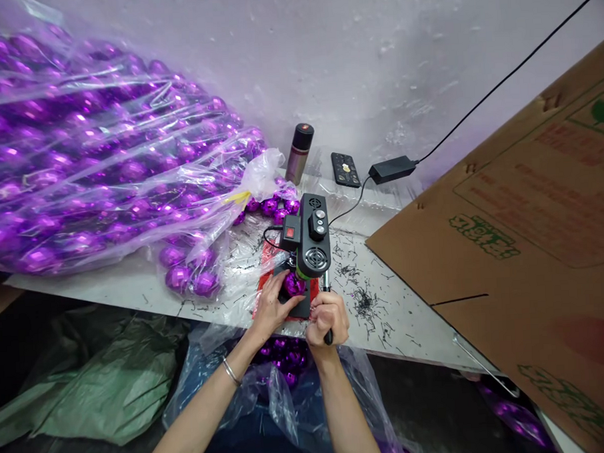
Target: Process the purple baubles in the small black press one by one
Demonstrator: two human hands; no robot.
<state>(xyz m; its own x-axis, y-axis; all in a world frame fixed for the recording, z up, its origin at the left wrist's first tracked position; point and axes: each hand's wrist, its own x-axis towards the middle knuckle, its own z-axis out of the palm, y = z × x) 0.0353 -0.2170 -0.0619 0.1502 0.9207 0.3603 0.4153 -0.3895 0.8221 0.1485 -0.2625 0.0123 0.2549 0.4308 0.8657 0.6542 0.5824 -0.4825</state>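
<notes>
Pale wall (389, 56) backs the worktop (411, 328), and from my remote seat I place everything by the black machine (316, 246). Under its head sits a purple ball (294, 284); I see the left hand (271, 304) pinching it between thumb and fingers, probably to steady it, while the right hand (328, 317) is closed in a fist around the lever (329, 337) just right of the machine, presumably for a firm grip. Left of the machine bulges a clear bag (103, 148) of similar balls, perhaps kept there for easy reach; dark scraps (365, 302) litter its right side, before a cardboard box (513, 244). The machine's head hides the ball's top, the fist covers part of the lever, and the frame cuts off both bag and box. Exactly where the left fingertips touch, I can't make out.
</notes>
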